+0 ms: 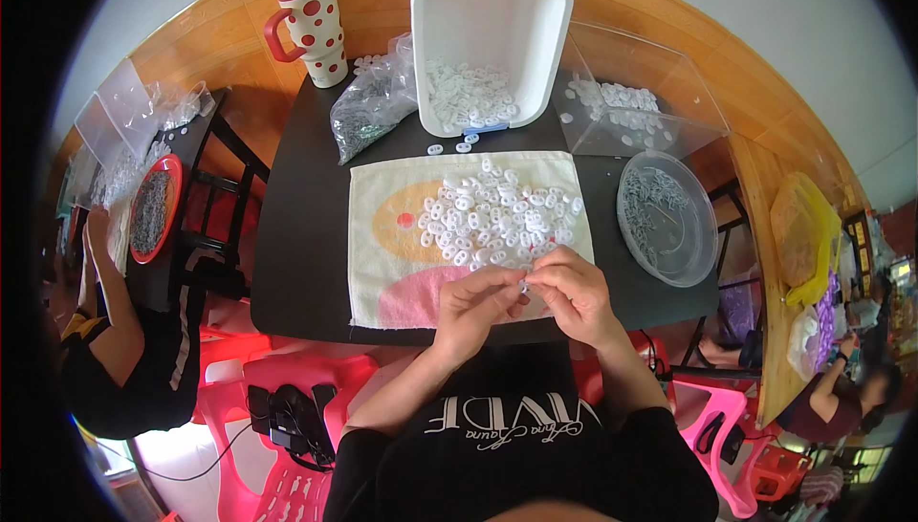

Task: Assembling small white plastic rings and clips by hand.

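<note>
1. Pinching over the near edge of a cream towel (366, 206), toward 5 o'clock (clock centred on that towel, 12 pointing away from the body), with left grip (467, 316) and right grip (579, 295) brought together, fingertips meeting.
2. Clamped from both sides on a small piece (524, 286), pale, mostly covered by the fingers, too small to make out in full.
3. Lying loose just beyond the fingertips, from the towel's centre toward 2 o'clock: a heap of white oval pieces (497, 216) with holes.
4. Standing at 12 on the dark desk (301, 226): a white bin (492, 20) with blue handles, partly filled with more white pieces.
5. Set at 11: a clear bag (375, 106) of grey bits beside the bin; farther out, a red-dotted tumbler (316, 30).
6. Placed between 1 and 2: a clear box (660, 58) with white pieces; at 3, a round tub (688, 271) holding grey bits.
</note>
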A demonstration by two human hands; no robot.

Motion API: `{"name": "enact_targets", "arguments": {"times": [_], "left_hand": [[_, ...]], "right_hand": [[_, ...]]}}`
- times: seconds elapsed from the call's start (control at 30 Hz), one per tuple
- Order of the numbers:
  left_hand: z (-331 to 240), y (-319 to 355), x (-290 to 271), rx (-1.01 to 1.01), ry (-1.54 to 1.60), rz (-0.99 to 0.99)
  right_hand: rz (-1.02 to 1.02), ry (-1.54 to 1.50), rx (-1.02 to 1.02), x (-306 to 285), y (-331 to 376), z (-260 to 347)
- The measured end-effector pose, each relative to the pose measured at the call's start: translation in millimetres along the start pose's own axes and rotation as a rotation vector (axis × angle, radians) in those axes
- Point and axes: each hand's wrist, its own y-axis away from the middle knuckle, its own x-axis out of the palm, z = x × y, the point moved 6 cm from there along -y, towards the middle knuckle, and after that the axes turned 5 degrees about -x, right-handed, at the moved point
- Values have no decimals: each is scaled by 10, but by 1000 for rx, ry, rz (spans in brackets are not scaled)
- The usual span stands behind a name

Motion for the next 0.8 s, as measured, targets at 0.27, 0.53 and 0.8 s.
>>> {"name": "enact_targets", "arguments": {"times": [0.27,0.53,0.8], "left_hand": [[-41,27,25,99,-296,-24],[31,-35,-18,5,-41,-17],[28,-15,-35,34,-80,37]], "right_hand": [[-49,21,25,-13,29,27],[-135,-21,38,-16,6,31],[-119,1,73,116,18,34]]}}
